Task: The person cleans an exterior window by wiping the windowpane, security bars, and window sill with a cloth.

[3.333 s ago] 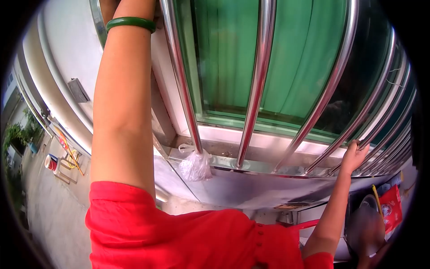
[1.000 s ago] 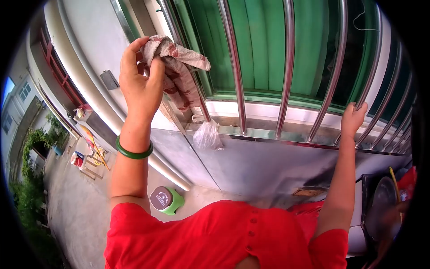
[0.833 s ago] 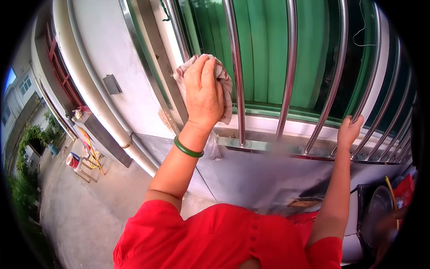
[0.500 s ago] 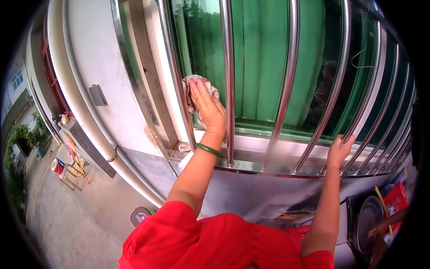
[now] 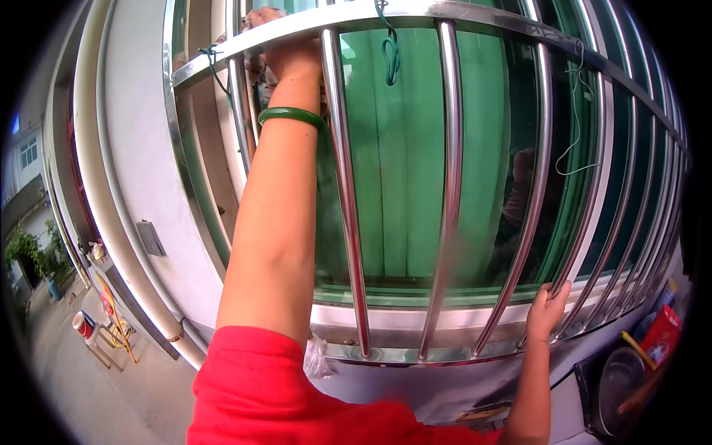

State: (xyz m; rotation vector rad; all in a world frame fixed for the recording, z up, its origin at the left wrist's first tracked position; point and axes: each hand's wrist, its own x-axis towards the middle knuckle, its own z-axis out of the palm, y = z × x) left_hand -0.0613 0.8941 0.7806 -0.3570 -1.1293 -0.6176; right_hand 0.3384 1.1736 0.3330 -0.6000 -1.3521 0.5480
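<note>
My left hand [image 5: 291, 61] is raised between the metal bars, up by the left side of the window. A crumpled, patterned cloth [image 5: 257, 73] is under it against the glass and frame. The horizontal rail [image 5: 297, 28] crosses in front and hides part of the hand; some fingertips show above it. A green bangle [image 5: 291, 114] circles that wrist. Lower right, my right hand [image 5: 546, 313] is wrapped round an upright bar near the bottom of the grille. Behind the bars is the window pane [image 5: 393, 185], green-tinted, with folds like a curtain.
Green ties [image 5: 390, 55] hang from the rail, and a thin pale wire [image 5: 578, 133] dangles at right. A clear plastic bag [image 5: 317, 357] sits at the sill. Left are a drainpipe [image 5: 122, 200] and a stool with a bucket [image 5: 84, 325]. A dark pan [image 5: 619, 386] stands lower right, near another person's blurred hand.
My left hand and the cloth have moved up the window's left side, now partly behind the rail. The view has tilted upward. My right hand keeps its hold on the bar.
</note>
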